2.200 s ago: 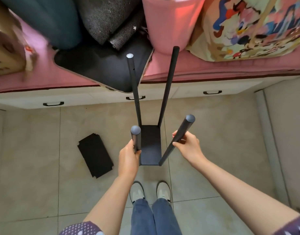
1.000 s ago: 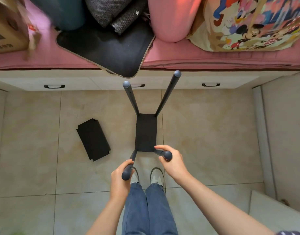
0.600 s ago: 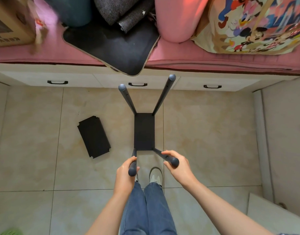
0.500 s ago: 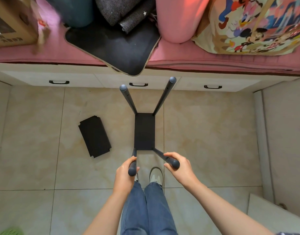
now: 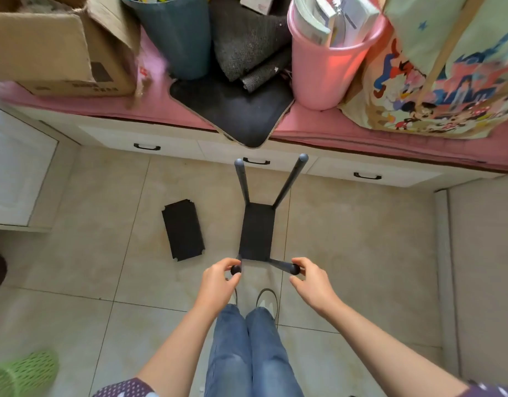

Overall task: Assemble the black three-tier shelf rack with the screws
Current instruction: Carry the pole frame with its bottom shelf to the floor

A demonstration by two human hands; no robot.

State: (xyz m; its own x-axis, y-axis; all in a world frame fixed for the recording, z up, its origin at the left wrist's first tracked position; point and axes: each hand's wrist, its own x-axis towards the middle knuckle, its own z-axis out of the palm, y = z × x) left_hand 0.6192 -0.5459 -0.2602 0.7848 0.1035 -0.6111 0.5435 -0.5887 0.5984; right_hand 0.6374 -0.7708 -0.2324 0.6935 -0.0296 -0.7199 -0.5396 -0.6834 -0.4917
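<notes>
The rack (image 5: 256, 232) stands on the tiled floor (image 5: 347, 239) just ahead of the person's shoes. The left hand (image 5: 218, 282) has its fingers clamped on the near left pole top; the right hand (image 5: 311, 283) pinches the near right one. A loose shelf panel (image 5: 183, 230) lies flat to the left.

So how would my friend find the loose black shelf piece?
Look at the tiled floor below the white drawers. Left of the standing rack lies a flat black panel. Unlike the rack, it has no poles, and nobody touches it.
</notes>
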